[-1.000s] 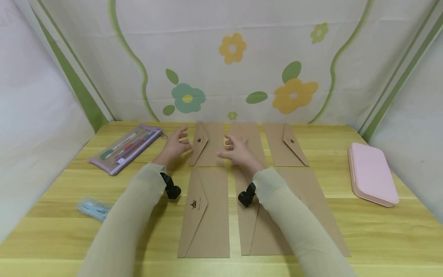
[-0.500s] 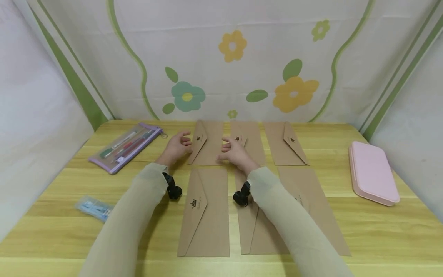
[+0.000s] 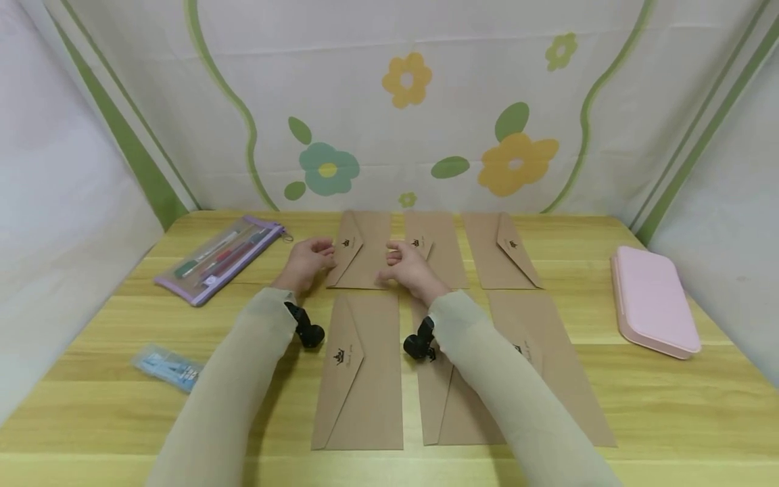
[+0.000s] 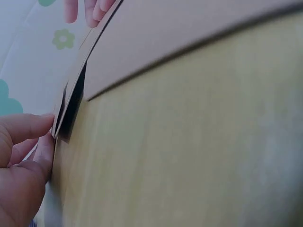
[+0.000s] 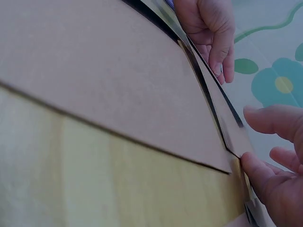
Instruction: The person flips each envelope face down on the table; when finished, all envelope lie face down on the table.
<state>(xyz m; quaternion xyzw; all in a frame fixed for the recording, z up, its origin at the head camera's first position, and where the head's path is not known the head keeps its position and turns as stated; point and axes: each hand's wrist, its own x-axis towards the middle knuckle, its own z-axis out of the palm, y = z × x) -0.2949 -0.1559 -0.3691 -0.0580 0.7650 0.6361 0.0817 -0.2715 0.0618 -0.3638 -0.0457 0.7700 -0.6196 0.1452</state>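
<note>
Several brown paper envelopes lie in two rows on the table. My left hand (image 3: 307,264) pinches the near left corner of the back-left envelope (image 3: 368,243) between thumb and finger, which shows closely in the left wrist view. At the near right corner of that same envelope is my right hand (image 3: 410,270). Its thumb touches the corner, while the other fingers stand apart from it, as the right wrist view shows. The back-middle envelope (image 3: 447,253) is partly hidden behind the right hand. A front-left envelope (image 3: 374,379) lies flat, its flap marked with a crown.
A clear pencil pouch (image 3: 228,253) with purple edging lies at the left, above a small pale-blue packet (image 3: 166,365). Another envelope (image 3: 499,247) lies back right. Larger brown envelopes (image 3: 562,379) lie under the right forearm. A pink case (image 3: 654,301) sits at the right.
My left hand has lowered onto the envelope's corner and its fingers have come together. The right hand has moved left and its thumb now meets the other corner. The envelope has shifted slightly left.
</note>
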